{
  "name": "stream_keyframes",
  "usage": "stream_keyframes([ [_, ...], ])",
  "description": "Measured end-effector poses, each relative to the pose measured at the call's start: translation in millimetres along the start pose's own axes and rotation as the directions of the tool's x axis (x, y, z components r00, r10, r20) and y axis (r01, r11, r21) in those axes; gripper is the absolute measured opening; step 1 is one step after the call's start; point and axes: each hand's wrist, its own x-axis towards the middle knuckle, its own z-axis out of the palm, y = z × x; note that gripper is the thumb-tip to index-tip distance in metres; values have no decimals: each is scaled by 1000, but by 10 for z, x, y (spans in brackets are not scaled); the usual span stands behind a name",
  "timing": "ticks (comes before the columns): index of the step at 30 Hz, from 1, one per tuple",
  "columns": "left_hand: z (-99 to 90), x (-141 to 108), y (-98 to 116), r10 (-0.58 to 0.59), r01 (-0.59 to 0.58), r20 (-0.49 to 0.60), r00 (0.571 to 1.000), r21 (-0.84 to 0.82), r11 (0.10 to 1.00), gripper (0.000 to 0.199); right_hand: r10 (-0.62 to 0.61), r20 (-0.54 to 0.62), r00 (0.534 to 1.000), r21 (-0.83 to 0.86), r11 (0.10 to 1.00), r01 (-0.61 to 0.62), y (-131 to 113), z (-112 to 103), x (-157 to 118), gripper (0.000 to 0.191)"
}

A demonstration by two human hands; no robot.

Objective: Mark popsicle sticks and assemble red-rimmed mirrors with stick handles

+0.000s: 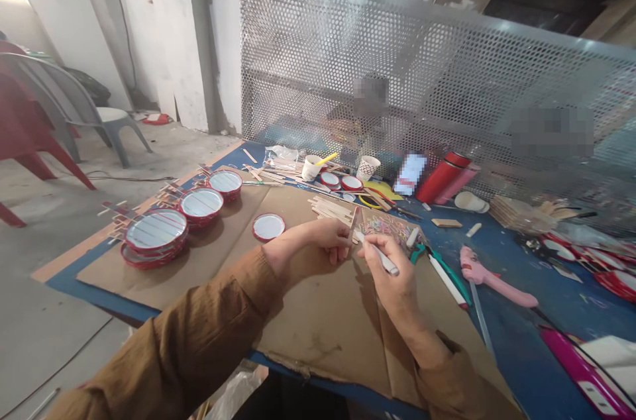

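My left hand [334, 240] pinches a flat wooden craft stick [354, 220], held upright above the cardboard sheet [318, 334]. My right hand [395, 274] grips a white marker [385, 261], its tip close to the stick; whether they touch I cannot tell. Behind my hands lie a bundle of craft sticks [330, 209] and a scatter of small coloured pieces [390, 228]. A white disc with a red rim [269, 226] rests left of my hands. Farther left stand banjo-like round pieces [156, 229] with red sides, white tops and stick necks.
Green-handled pliers [450, 274] and a pink glue gun [497, 281] lie to the right, near a magenta power strip [576, 367]. Paper cups [311, 168] and a red bottle [443, 177] stand at the back before a perforated metal panel [318, 42].
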Motion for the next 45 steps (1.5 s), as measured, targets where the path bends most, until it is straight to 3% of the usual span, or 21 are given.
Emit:
stream_keyframes([
  [4,1,-3,15,-8,8,-5,1000,23,1000,14,12,23,1000,-20,1000,-11,-7,12,0,21],
  [10,-2,10,-21,6,-6,2,1000,-13,1000,14,26,-58,998,-23,999,-27,13,-3,20,22],
  [18,-3,6,-14,5,-5,2,1000,4,1000,14,-1,14,1000,-3,1000,1,1,21,10,20],
  [25,-6,4,-29,27,-27,-3,1000,6,1000,12,24,-57,998,12,1000,-23,-1,-6,29,21],
  [45,-7,28,-45,25,-24,9,1000,-36,999,12,-47,-11,999,-10,999,47,32,36,31,16],
])
